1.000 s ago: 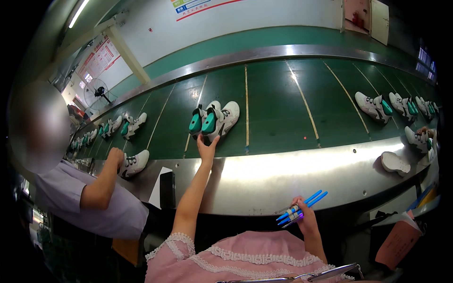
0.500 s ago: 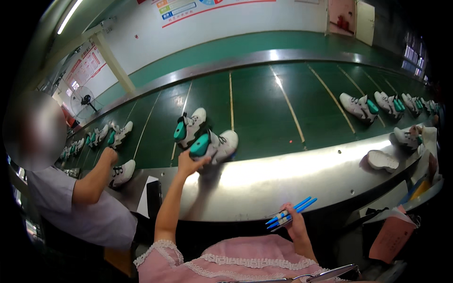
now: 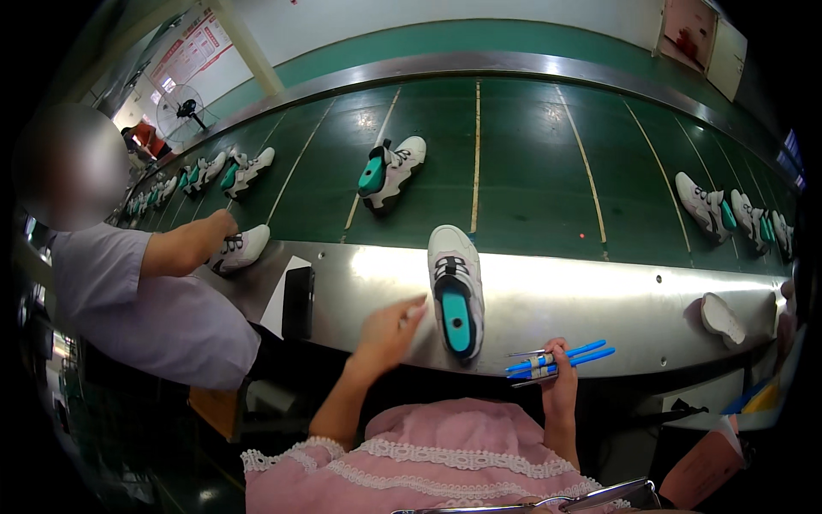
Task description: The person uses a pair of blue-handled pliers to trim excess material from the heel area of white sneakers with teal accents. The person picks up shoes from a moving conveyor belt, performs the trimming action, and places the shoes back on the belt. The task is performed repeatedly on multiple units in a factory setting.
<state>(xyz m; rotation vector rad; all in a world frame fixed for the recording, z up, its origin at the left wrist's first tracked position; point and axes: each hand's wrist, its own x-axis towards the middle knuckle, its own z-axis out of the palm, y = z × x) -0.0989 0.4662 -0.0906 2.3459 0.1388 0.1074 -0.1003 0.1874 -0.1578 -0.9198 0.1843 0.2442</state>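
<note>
Two bare hands: the left hand (image 3: pixel 385 336), blurred, has half-bent fingers with nothing seen between them, just beside the left flank of the near sneaker (image 3: pixel 452 276); whether a fingertip touches it cannot be told. The right hand (image 3: pixel 558 364) is clamped around a bundle.
Bundle: blue pens (image 3: pixel 589 348) and thin metal rods, a pale band around them, lying crosswise with the pens' right ends tipped slightly up the view.
Near sneaker: white with black trim, over the steel ledge (image 3: pixel 556 308), in front of the person; toe away, heel toward the person, long axis almost straight out, toe a touch left. A teal insert (image 3: pixel 455 317) fills its opening.
Ledge edges: the heel is near the ledge's front edge; the toe reaches past its far edge against the green belt (image 3: pixel 531 188).
Belt sneaker: its mate-like sneaker (image 3: pixel 399 176) points up and right, heel beside a pale cross-line.
Room: belt with pale cross-lines stretches from there to the right-hand sneakers (image 3: pixel 702 206); ledge runs right from the heel to a white sole-shaped piece (image 3: pixel 722 319).
Left side: black phone (image 3: pixel 298 301) on the ledge; beyond it, a co-worker's hand (image 3: pixel 218 230) at another white sneaker (image 3: pixel 244 248).
Print: coral booklet (image 3: pixel 704 463), marks too faint to read; red-and-white wall board (image 3: pixel 193 47), lettering too small.
</note>
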